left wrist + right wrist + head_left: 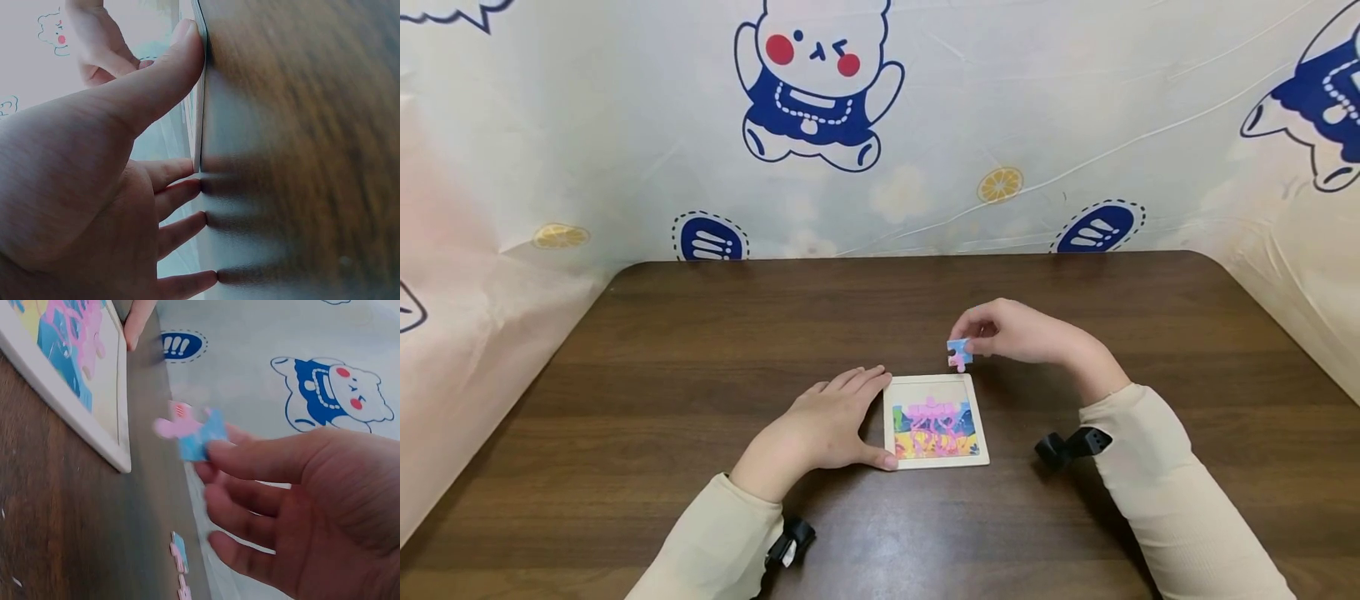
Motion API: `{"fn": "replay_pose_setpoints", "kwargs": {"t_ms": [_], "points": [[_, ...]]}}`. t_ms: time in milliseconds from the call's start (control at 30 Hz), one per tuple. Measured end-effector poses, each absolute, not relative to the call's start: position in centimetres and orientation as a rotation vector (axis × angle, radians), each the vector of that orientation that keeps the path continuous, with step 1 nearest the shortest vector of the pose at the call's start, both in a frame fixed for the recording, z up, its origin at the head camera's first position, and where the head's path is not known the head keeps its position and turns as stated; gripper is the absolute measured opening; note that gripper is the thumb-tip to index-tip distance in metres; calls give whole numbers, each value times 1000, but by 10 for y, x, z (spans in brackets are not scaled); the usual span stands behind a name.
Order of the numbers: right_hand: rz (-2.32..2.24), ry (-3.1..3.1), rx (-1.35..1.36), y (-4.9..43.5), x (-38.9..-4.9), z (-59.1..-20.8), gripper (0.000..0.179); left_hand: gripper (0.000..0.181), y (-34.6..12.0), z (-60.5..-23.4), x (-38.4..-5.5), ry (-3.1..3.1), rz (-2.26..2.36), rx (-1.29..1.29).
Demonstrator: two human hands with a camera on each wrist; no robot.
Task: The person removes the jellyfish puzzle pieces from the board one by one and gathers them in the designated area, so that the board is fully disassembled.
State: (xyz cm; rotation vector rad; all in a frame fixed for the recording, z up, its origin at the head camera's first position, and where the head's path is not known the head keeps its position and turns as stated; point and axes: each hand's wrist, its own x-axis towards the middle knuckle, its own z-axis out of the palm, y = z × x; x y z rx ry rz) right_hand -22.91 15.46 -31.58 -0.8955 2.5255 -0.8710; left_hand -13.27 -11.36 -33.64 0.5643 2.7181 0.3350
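Observation:
In the head view, a jigsaw puzzle in a white square frame lies on the table, its lower part filled with a pink, blue and yellow picture. The strip along its far side shows bare backing. My left hand rests at the frame's left edge, fingers spread, thumb on the near corner and index finger at the far one. Just beyond the frame's far right corner, my right hand pinches a blue and pink puzzle piece between thumb and fingers. That puzzle piece is held above the table in the right wrist view.
More loose puzzle pieces lie on the table below my right hand in the right wrist view. The brown wooden table meets a printed curtain at its far edge. Black devices sit at both sleeves.

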Motion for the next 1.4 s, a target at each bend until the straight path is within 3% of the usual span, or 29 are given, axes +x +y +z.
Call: {"fn": "replay_pose_setpoints", "kwargs": {"t_ms": [567,1400], "points": [[-1057,2776,-483,189,-247,-325,18,102,-112,-338,-135,2724,310,565],[-999,2889,-307,246,-264,-340,27,101,-112,-338,-134,2718,326,551]]}}
